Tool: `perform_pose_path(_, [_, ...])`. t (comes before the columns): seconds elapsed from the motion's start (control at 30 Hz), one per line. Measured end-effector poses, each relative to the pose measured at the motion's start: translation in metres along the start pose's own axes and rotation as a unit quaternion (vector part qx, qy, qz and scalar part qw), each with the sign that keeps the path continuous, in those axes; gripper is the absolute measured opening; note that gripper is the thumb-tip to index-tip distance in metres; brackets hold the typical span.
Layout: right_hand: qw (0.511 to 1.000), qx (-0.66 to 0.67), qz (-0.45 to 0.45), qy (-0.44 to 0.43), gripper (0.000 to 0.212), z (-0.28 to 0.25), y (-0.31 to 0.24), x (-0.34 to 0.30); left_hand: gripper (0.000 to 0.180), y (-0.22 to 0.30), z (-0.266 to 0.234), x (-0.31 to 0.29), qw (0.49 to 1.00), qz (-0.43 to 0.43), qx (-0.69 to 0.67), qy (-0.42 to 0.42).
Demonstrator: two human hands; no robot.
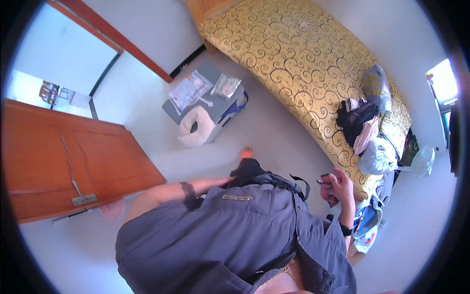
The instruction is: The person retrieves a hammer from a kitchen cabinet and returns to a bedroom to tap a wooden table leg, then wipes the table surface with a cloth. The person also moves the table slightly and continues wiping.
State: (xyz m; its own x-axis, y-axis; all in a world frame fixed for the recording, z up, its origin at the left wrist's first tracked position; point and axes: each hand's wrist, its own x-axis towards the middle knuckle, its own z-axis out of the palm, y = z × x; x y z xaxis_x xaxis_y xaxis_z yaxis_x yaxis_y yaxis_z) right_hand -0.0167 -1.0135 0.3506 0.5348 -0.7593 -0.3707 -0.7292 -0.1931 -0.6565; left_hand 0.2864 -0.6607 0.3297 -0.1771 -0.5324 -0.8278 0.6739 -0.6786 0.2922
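Note:
Raised beside the bed's near corner, my right hand [342, 185] is closed on a small pink patterned item [328, 196] with a dark edge. It looks soft like cloth, but its exact kind does not show. My left forearm [210, 183] reaches across to the dark clothing at my waist. There the left hand goes out of sight, so its fingers are hidden. A black strap [302, 183] loops out from my waist between the two hands.
A bed [289, 63] with a yellow scroll-patterned cover bears dark and pink clothes [360, 122] and a plastic bag [378, 156]. A grey box [210, 73] on the floor holds packets and a white ring-shaped cushion [204, 120]. A wooden door [98, 157] stands at left; a fan [422, 160] at right.

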Motion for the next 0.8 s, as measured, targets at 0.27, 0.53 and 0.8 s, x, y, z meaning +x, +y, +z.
perform_pose_path(0.27, [0.998,0.054,0.014,0.018,0.032,-0.016,0.035,-0.036,0.044,-0.026,-0.05,0.1,0.972,-0.08,0.207,-0.077])
perform_pose_path(0.53, [0.967,0.25,0.045,0.021,0.028,-0.03,0.083,-0.059,0.034,0.082,0.015,0.103,0.837,0.037,0.546,-0.007])
perform_pose_path(0.8, [0.871,0.491,-0.022,0.022,0.028,-0.063,0.015,-0.054,0.025,0.104,0.115,0.107,0.609,0.374,0.696,-0.065])
